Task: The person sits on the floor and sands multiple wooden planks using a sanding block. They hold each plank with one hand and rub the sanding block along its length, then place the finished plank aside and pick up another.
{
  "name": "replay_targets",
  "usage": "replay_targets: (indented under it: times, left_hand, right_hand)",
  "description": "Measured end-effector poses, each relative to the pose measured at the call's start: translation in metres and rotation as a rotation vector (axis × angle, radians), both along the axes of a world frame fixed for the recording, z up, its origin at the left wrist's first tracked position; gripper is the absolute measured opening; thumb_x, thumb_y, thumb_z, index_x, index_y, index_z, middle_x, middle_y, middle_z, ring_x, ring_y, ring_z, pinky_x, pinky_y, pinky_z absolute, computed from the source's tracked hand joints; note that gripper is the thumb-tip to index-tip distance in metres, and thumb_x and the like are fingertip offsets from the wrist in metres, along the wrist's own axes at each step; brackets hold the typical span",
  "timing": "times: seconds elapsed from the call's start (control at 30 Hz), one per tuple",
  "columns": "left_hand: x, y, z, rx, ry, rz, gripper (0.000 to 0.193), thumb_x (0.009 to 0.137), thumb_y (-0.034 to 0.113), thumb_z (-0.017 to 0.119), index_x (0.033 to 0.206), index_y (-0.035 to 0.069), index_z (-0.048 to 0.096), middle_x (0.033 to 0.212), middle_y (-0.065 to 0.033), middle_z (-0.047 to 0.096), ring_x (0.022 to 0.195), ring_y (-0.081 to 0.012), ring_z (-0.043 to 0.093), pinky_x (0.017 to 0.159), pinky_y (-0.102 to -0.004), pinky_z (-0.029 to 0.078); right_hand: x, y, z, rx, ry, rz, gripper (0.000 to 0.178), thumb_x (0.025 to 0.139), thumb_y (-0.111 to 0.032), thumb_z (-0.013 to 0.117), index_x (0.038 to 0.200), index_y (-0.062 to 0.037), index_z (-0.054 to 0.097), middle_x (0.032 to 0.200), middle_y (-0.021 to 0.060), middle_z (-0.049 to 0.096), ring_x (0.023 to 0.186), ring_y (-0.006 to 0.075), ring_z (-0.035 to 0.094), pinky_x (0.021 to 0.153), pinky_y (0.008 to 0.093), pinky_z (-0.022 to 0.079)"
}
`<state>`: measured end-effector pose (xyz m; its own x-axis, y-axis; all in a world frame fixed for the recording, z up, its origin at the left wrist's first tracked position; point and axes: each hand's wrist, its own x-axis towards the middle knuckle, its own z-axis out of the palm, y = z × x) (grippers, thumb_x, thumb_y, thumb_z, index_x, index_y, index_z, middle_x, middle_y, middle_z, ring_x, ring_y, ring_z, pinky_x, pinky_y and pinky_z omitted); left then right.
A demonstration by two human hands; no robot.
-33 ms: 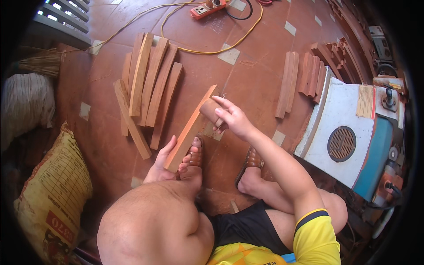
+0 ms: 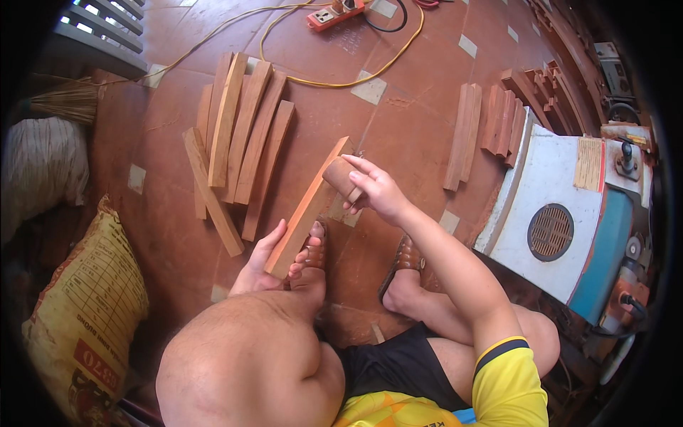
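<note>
My left hand (image 2: pixel 269 257) grips the near end of a long, squared wooden strip (image 2: pixel 307 206), thumb on one side and fingertips on the other. The strip slants away from me toward the upper right. In my right hand (image 2: pixel 377 191) is a brown sandpaper sheet (image 2: pixel 340 175), curved over what looks like a small wooden block (image 2: pixel 356 195). It sits against the right side of the strip near its far end; whether it touches cannot be made out. Left of my hands, several similar wooden strips (image 2: pixel 250 142) lie side by side on the floor, one crossing at an angle.
On the right stands a white and teal machine (image 2: pixel 523 206) with a round grille. Beyond it are more wooden pieces (image 2: pixel 462 135). A yellow printed sack (image 2: pixel 89 306) leans at the left below a white sack (image 2: pixel 46 167). A yellow cable (image 2: pixel 320 84) loops near an orange power strip (image 2: pixel 331 16).
</note>
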<state>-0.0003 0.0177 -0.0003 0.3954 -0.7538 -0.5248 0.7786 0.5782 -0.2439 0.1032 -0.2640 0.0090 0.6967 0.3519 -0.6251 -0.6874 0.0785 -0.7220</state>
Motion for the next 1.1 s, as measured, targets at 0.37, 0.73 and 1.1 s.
replay_targets:
  times: [0.37, 0.73, 1.1]
  left_hand:
    - [0.016, 0.020, 0.017, 0.144, 0.049, -0.082, 0.047, 0.109, 0.036, 0.056, 0.141, 0.003, 0.052, 0.088, -0.0155, 0.064, 0.061, -0.0198, 0.062, 0.051, -0.0273, 0.053]
    - [0.010, 0.014, 0.010, 0.195, 0.048, -0.114, 0.050, 0.110, 0.040, 0.053, 0.140, 0.001, 0.051, 0.096, -0.0155, 0.062, 0.074, -0.0224, 0.063, 0.061, -0.0305, 0.055]
    - [0.014, 0.017, 0.003, 0.118, 0.073, -0.234, 0.057, 0.111, 0.057, 0.043, 0.124, 0.003, 0.058, 0.085, -0.0115, 0.061, 0.062, -0.0207, 0.058, 0.057, -0.0338, 0.051]
  right_hand:
    - [0.012, -0.013, -0.018, 0.304, 0.260, -0.174, 0.040, 0.106, -0.042, 0.061, 0.128, -0.0089, 0.059, 0.092, 0.0094, 0.068, 0.068, 0.0129, 0.060, 0.062, 0.0297, 0.047]
    - [0.014, -0.013, -0.017, 0.111, 0.148, -0.146, 0.038, 0.099, -0.039, 0.072, 0.118, -0.0059, 0.066, 0.093, 0.0049, 0.068, 0.070, 0.0125, 0.060, 0.062, 0.0286, 0.049]
    - [-0.015, 0.017, -0.032, -0.615, -0.942, 0.246, 0.068, 0.088, -0.035, 0.083, 0.135, 0.0022, 0.051, 0.113, 0.0241, 0.069, 0.101, 0.0429, 0.071, 0.086, 0.0458, 0.059]
